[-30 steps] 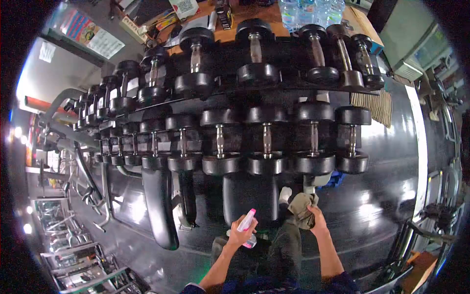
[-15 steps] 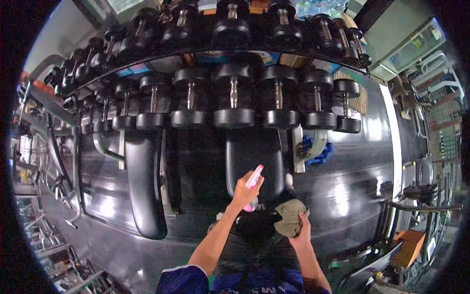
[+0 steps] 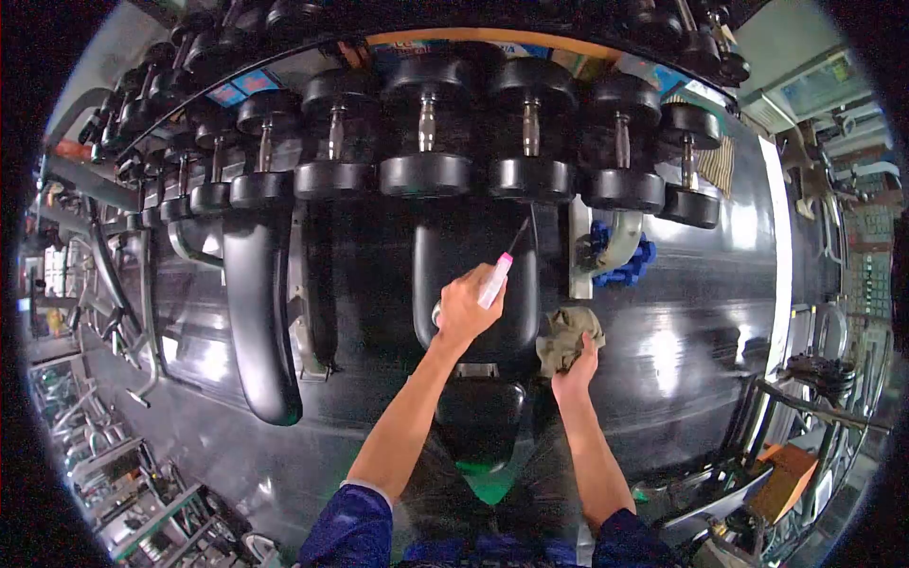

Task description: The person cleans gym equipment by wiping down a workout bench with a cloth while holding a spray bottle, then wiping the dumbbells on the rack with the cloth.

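My left hand (image 3: 467,305) is closed around a white and pink spray bottle (image 3: 494,281). Its pale head with a pink tip sticks out past my fingers toward the dumbbells, while most of its body is hidden by the hand. Below the hand lies the black padded backrest of a bench (image 3: 473,241), with the bench seat (image 3: 481,421) nearer to me. My right hand (image 3: 578,367) grips a crumpled olive-grey cloth (image 3: 565,336), held just right of the bench.
Black dumbbells (image 3: 427,123) fill a two-tier rack ahead. A second bench (image 3: 260,322) stands to the left. Blue dumbbells (image 3: 625,260) lie on the floor beside a bench leg. Gym machines line both sides, with an orange-brown box (image 3: 784,481) at lower right.
Both hands have moved forward, the left one further over the backrest with the spray bottle. The view has shifted, so the bench seat shows more. The cloth in my right hand is more bunched.
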